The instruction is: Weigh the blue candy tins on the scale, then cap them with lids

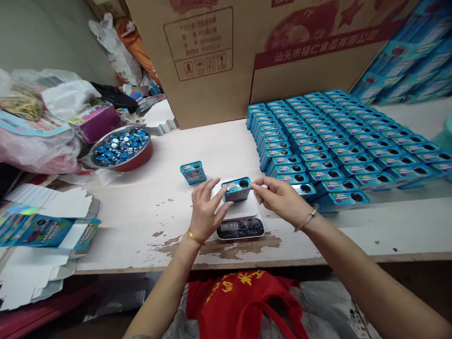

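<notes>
The cardboard carton [219, 61] standing at the back of the table [148, 207] carries white characters on a red band, 汕头市福仁食品有限公司. A framed panel of small print and handling symbols on it is too small to read.

A small blue rectangular tin [236, 189] lies flat on the white platform of a digital pocket scale [240, 221] near the table's front edge. Its long axis runs left to right, and a round dark hole in its top face sits toward the right end. Its label lettering is too fine to make out, and the digits on the scale's display are blurred.

The left hand [205, 207] grips the tin's left end, with the fingers on top and the thumb on the near side. The right hand [279, 200] has its fingertips pinched together just at the tin's right end. I cannot tell whether they hold the tin or something small and pale.

A second matching tin [193, 172] stands apart to the left on the worn, peeling table. To the right, glossy identical tins lie in tight rows [339, 141]. A round metal bowl [102, 157] holds shiny blue pieces.
</notes>
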`<state>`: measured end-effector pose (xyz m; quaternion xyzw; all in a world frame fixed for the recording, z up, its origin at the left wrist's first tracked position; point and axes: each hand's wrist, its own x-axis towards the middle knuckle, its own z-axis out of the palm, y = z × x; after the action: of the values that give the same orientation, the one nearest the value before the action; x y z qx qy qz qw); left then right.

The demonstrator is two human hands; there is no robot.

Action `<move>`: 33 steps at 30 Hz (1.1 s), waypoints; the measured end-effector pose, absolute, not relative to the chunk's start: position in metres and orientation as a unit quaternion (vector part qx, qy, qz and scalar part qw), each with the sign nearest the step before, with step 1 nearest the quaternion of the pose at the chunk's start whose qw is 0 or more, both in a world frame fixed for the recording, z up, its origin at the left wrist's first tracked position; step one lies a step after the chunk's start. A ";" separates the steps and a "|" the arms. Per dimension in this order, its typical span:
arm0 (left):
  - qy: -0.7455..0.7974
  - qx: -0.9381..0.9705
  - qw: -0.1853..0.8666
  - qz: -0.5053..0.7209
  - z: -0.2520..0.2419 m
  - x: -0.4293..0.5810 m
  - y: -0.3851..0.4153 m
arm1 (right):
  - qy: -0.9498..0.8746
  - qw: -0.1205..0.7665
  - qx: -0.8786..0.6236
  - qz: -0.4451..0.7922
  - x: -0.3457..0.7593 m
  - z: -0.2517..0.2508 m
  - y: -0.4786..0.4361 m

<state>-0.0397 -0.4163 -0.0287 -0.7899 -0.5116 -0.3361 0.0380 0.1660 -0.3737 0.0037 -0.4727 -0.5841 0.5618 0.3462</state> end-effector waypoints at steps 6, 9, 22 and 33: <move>-0.516 -0.796 0.027 -0.316 -0.029 -0.022 -0.405 | -0.723 0.269 -0.469 0.429 0.151 0.013 -0.335; -0.518 -0.782 0.005 -0.346 -0.030 -0.018 -0.403 | -0.734 0.242 -0.472 0.424 0.147 0.015 -0.332; -0.523 -0.786 0.029 -0.329 -0.033 -0.006 -0.401 | -0.626 0.285 -0.436 0.580 0.154 0.021 -0.340; -0.566 -0.715 0.031 -0.409 -0.020 -0.031 -0.392 | -0.315 0.396 -0.452 0.735 0.204 -0.010 -0.396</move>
<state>-0.0308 -0.3917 -0.0204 -0.7148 -0.5665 -0.4089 0.0312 0.2041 -0.3965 -0.0102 -0.4518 -0.3147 0.7351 0.3955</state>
